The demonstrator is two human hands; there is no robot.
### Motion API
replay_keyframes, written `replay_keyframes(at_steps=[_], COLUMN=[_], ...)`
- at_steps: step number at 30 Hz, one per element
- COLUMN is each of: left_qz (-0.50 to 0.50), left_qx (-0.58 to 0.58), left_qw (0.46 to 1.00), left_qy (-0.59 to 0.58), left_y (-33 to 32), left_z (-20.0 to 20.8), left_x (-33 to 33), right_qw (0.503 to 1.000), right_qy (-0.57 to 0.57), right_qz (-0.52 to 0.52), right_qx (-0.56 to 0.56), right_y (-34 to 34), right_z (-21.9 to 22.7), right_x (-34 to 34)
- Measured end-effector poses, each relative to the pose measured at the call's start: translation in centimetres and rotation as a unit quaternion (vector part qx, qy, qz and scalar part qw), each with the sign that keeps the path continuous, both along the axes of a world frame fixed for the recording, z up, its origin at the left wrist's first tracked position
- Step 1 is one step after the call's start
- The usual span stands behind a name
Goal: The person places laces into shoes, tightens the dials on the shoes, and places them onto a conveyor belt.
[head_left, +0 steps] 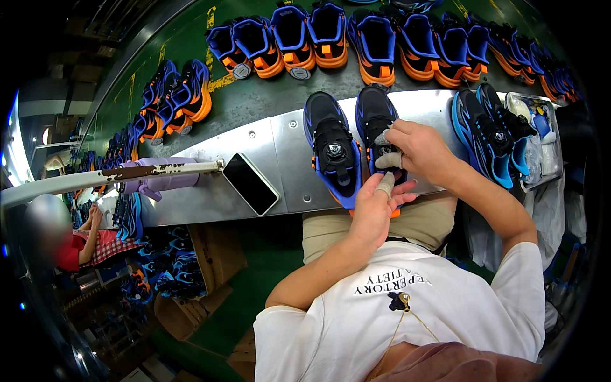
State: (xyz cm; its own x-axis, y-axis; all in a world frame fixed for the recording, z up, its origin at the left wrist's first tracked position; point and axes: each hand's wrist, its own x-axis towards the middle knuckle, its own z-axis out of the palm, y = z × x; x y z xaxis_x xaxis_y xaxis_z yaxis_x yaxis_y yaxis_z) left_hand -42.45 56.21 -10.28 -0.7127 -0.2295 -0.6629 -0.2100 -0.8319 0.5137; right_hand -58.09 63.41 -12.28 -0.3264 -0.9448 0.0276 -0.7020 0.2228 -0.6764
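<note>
Two black and blue sneakers with orange soles lie side by side on a metal worktable (286, 137) in front of me. My right hand (414, 149), with taped fingertips, presses on the top of the right sneaker (374, 114). My left hand (377, 207) grips the heel end of that same sneaker at the table's near edge, one finger taped. The left sneaker (332, 149), with a round dial closure on its tongue, lies untouched beside it.
A black phone (249, 183) lies on the table to the left, near a purple bottle (159, 175) and a rusty white bar (108, 175). Another sneaker pair (490, 134) and a cluttered tray (541, 137) sit right. Rows of sneakers (356, 38) line a belt behind. A seated person (83, 239) is lower left.
</note>
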Motion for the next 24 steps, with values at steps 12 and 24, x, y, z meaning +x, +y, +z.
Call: replay_keyframes(at_steps=[12, 24], left_qz=[0.003, 0.01], left_qx=[0.03, 0.03], left_qw=[1.0, 0.999], left_qy=[0.003, 0.014], left_y=[0.5, 1.2], left_z=[-0.3, -0.4], left_x=[-0.3, -0.7], right_qw=[0.999, 0.994], right_qy=[-0.042, -0.093], right_qz=[-0.027, 0.005], right_qx=[0.0, -0.049], right_y=[0.8, 1.4], right_z=[0.2, 0.4], right_x=[-0.3, -1.5])
